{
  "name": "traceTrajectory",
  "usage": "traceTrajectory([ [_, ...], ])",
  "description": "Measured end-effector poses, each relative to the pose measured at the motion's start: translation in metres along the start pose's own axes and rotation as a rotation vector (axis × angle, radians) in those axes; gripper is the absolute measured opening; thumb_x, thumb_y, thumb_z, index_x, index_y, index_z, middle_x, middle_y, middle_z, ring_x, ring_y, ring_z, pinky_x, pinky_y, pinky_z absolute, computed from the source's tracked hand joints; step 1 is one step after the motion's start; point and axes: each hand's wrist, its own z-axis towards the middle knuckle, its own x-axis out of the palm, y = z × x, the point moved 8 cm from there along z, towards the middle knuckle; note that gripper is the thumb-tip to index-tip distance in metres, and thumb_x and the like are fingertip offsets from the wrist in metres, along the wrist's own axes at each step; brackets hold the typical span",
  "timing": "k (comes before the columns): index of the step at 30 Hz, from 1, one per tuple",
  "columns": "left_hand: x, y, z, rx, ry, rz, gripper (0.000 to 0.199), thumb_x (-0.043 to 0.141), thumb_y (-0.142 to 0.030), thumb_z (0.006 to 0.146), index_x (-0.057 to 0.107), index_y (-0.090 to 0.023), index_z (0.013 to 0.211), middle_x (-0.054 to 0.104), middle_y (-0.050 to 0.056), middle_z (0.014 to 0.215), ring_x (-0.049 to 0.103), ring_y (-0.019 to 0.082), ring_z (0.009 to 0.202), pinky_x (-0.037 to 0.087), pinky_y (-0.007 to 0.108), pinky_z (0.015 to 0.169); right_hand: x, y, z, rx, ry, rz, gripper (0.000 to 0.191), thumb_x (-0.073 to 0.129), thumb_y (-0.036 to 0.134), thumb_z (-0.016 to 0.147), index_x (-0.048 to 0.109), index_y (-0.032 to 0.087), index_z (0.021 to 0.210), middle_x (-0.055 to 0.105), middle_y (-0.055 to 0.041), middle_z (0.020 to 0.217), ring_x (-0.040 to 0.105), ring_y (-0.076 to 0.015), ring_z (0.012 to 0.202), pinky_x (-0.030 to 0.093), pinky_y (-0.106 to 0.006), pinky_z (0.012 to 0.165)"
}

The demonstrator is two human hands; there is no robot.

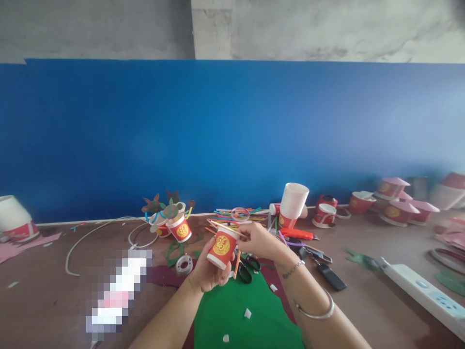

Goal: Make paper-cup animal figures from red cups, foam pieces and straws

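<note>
My left hand (207, 269) cradles a red paper cup (221, 248) with a gold emblem, tilted with its white base toward me. My right hand (256, 241) is at the cup's upper rim, its fingers pinching a thin yellow stick (225, 229) that lies across the rim. An orange stick (237, 264) hangs beside the cup, close to my left fingers. Below my hands lie black-handled scissors (249, 269) on a green felt sheet (236, 310).
A heap of coloured straws (236, 215), a stack of white cups (293, 201) and an orange utility knife (298, 234) stand just beyond my hands. A tape roll (184, 264), a white power strip (425, 295), a white cable (101, 237) and several red cup crafts (397, 213) lie around the brown surface, which meets a blue wall (232, 135).
</note>
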Motion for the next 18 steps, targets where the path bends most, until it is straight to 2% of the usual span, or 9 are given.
traceTrajectory([
  [4,-0.001,0.0,0.0,0.011,-0.002,0.017,0.073,0.021,-0.067,0.083,0.06,-0.005,0.088,0.058,0.005,0.048,0.052,0.012,0.035,0.025,0.02,0.035,0.002,0.003,0.0,0.009,0.011,0.047,0.016,0.049,0.017,0.06,0.035,0.018,0.052,0.028,0.0082,0.048,0.025,-0.0051,0.047,0.018,-0.019,0.042],
  [10,-0.001,0.001,0.0,-0.022,-0.027,-0.009,0.074,0.026,-0.069,0.081,0.061,-0.005,0.09,0.06,0.006,0.049,0.051,0.012,0.035,0.024,0.02,0.035,0.002,0.0,0.001,0.06,0.041,0.139,0.007,0.045,0.014,0.06,0.049,0.015,0.055,0.037,0.0076,0.046,0.029,-0.0048,0.043,0.02,-0.018,0.041],
  [14,-0.002,0.002,-0.001,-0.039,-0.016,-0.048,0.075,0.028,-0.069,0.08,0.061,-0.004,0.091,0.06,0.007,0.05,0.051,0.012,0.035,0.023,0.021,0.034,0.006,0.004,-0.003,0.082,0.18,0.264,0.018,0.045,0.013,0.062,0.063,0.013,0.068,0.049,0.006,0.049,0.032,-0.0039,0.039,0.022,-0.017,0.038],
  [18,-0.002,0.002,-0.001,-0.029,0.022,-0.065,0.076,0.025,-0.068,0.081,0.061,-0.002,0.092,0.06,0.007,0.05,0.053,0.013,0.037,0.024,0.021,0.035,0.007,0.011,-0.007,0.076,0.262,0.333,0.02,0.05,0.015,0.067,0.066,0.012,0.077,0.057,0.0034,0.057,0.031,-0.0026,0.038,0.021,-0.016,0.036],
])
